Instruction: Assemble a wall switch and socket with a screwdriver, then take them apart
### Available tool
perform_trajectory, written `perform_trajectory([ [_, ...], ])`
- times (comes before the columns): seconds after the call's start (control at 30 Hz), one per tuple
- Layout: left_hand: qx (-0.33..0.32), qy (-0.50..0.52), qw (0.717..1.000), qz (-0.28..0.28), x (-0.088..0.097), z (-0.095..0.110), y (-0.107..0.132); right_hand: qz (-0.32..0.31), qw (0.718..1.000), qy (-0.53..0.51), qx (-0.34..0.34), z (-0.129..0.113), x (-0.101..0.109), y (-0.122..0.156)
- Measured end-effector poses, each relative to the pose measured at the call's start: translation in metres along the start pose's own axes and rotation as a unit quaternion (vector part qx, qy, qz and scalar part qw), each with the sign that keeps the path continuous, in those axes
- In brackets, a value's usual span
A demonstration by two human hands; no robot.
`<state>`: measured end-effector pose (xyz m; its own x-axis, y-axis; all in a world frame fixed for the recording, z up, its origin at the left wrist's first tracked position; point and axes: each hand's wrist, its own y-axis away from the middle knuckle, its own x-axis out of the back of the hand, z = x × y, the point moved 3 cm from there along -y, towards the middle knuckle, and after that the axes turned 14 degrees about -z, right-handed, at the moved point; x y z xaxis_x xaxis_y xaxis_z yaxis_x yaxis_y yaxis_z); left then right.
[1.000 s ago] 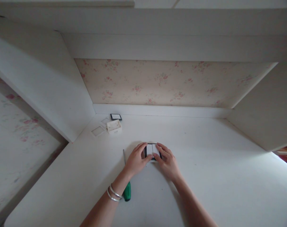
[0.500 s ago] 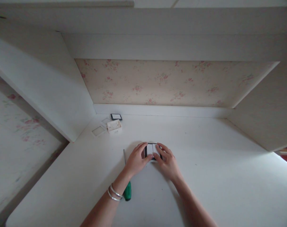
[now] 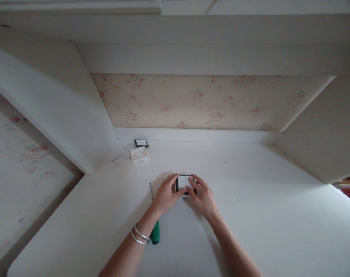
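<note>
Call the small block (image 3: 181, 181) the middle of a clock, with twelve at the flowery wall (image 3: 198, 102). The block is black at the edges and white on top, with a thin line down the white part. The left hand (image 3: 165, 195) holds it at nine o'clock, and the right hand (image 3: 204, 197) holds it at three, with both thumbs on the side near six. I can't tell if the block touches the white surface (image 3: 250, 184) or not. A green screwdriver (image 3: 155, 232) lies at seven o'clock, and the left arm crosses over it (that arm wears two shiny bracelets (image 3: 140, 234)). Over at ten o'clock sits a little white box (image 3: 140, 158) with its top open. Two thin, pale squares (image 3: 119, 160) lie just beside the box, around its nine and ten o'clock. At the box's twelve is a small black frame (image 3: 141, 142) with a white middle.
</note>
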<state>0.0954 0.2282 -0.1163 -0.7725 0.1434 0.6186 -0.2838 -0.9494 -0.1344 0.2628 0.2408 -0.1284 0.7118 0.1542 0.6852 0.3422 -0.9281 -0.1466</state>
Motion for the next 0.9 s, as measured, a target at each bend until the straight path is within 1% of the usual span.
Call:
perform_trajectory([
  [0.13,-0.004,0.001,1.0,0.009,0.001,0.0,0.001,-0.007,1.0,0.007,-0.016,-0.002,0.001,0.001],
  [0.27,-0.009,-0.002,1.0,0.008,0.0,0.001,0.0,-0.011,1.0,0.019,-0.012,-0.004,0.002,0.002],
  [0.53,-0.011,-0.001,1.0,0.008,0.001,0.001,0.0,-0.017,1.0,-0.023,0.003,-0.001,0.0,0.006],
  [0.73,0.002,0.002,1.0,-0.002,0.001,0.0,0.001,0.013,0.998,-0.061,0.006,0.003,0.0,0.007],
  [0.9,0.003,0.007,1.0,-0.001,0.001,-0.002,0.002,0.05,0.991,-0.122,-0.023,0.008,0.002,0.007],
])
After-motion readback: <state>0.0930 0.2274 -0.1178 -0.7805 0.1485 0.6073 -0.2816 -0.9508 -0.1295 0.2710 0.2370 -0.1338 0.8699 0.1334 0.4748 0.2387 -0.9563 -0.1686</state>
